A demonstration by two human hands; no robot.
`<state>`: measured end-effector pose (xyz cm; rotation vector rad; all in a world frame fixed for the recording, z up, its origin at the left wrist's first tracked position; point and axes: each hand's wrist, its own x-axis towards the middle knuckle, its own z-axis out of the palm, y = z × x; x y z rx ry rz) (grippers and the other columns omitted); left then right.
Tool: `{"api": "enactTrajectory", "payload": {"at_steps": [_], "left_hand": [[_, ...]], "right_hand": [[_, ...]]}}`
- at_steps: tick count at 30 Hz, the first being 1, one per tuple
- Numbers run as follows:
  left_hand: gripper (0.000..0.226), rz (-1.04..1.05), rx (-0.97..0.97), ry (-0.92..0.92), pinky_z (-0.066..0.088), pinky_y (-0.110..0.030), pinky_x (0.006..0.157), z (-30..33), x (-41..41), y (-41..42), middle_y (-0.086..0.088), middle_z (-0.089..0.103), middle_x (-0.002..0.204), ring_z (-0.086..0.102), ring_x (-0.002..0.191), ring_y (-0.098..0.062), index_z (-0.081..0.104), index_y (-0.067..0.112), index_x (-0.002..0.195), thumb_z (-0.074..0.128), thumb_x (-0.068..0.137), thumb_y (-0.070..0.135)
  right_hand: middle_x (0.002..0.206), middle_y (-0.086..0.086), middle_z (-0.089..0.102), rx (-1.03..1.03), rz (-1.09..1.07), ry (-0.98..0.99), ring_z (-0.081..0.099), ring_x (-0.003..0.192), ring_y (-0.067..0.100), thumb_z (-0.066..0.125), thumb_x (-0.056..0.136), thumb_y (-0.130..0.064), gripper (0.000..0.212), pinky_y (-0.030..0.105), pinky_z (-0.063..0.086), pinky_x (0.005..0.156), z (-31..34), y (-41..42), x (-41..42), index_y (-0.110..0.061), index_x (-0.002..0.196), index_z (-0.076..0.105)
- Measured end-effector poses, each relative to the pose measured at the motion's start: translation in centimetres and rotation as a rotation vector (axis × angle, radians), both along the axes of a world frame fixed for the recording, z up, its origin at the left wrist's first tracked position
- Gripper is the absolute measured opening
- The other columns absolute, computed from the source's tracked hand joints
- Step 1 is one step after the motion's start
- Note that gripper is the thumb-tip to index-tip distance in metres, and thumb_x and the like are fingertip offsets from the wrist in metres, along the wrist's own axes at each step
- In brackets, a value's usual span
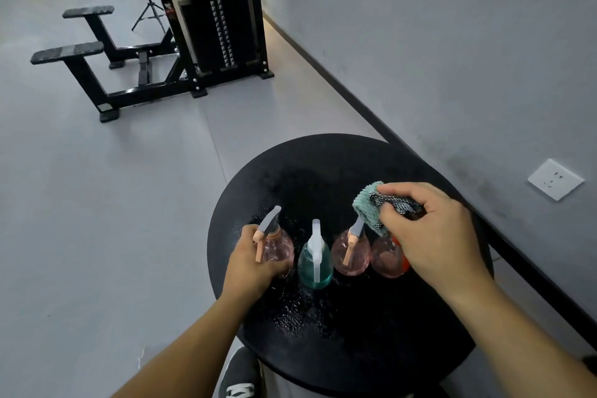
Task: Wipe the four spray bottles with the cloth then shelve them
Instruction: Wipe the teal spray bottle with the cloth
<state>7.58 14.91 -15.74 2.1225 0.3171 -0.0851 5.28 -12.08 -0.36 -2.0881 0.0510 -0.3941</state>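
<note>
Four spray bottles stand upright in a row on the round black table (pixel 323 171), whose top is wet with scattered droplets; the left hand (pixel 250 263) curls its fingers round the leftmost pink translucent bottle with the grey-and-peach trigger head (pixel 277 247); just beside it stands the teal translucent bottle with the white sprayer (pixel 315 263); next comes a second pink bottle with a grey-and-peach trigger (pixel 350 253); the rightmost pink bottle with a red-orange part (pixel 387 260) sits partly hidden under the right hand (pixel 433 232), which clenches a bunched teal fluffy cloth with a black-and-white checked patch (pixel 371 207) above that bottle's top (whether cloth and bottle touch cannot be told). A black weight-stack gym machine (pixel 219 32) stands farther along the grey wall; a white wall socket (pixel 555 179) is on the right.
</note>
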Motion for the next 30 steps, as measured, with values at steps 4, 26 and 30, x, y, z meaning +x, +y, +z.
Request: {"api": "enactTrajectory", "payload": {"at_steps": [4,26,30], "left_hand": [[0.073,0.018,-0.010,0.015,0.059,-0.032,0.077,-1.1,0.0,0.2,0.010,0.075,0.097,0.074,0.088,-0.011,0.050,0.040,0.113,0.101,0.062,0.027],[0.127,0.036,-0.011,-0.115,0.037,-0.031,0.117,2.8,-2.8,1.0,0.004,0.041,0.164,0.043,0.149,-0.017,0.030,0.032,0.164,0.105,0.060,0.033],[0.119,0.060,0.091,-0.220,0.031,-0.025,0.115,5.9,-4.1,1.3,0.001,0.042,0.157,0.042,0.144,-0.014,0.034,0.024,0.163,0.103,0.066,0.023]], "right_hand": [[0.102,-0.025,0.071,0.003,0.001,0.002,0.064,0.098,-0.011,0.074,0.087,-0.007,0.029,0.000,0.045,0.078,0.1,0.0,-0.1,-0.031,0.101,0.080],[0.104,-0.024,0.069,-0.034,0.004,-0.024,0.060,0.102,-0.015,0.074,0.087,-0.010,0.027,-0.004,0.041,0.078,0.8,-0.9,-1.1,-0.032,0.103,0.080],[0.103,-0.024,0.069,-0.043,0.008,-0.050,0.058,0.103,-0.016,0.074,0.086,-0.008,0.028,-0.005,0.039,0.081,1.2,-1.2,-2.4,-0.030,0.102,0.080]]}}
